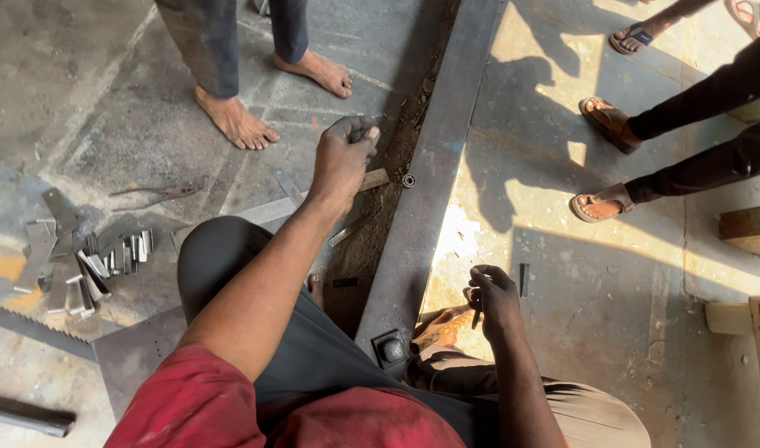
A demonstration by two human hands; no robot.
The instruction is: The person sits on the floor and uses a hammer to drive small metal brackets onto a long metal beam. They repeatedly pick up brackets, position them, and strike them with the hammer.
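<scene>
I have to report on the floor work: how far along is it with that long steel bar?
Already cut: metal strips piled beside a saw blade. In hand: left hand pinches something small over the steel bar; right hand grips a thin dark rod. Left: loose strips by the bar remain unattached.

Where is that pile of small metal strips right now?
The pile of metal strips lies on the concrete floor at the far left of the head view, left of the person's left hand and just above a saw blade.
</scene>
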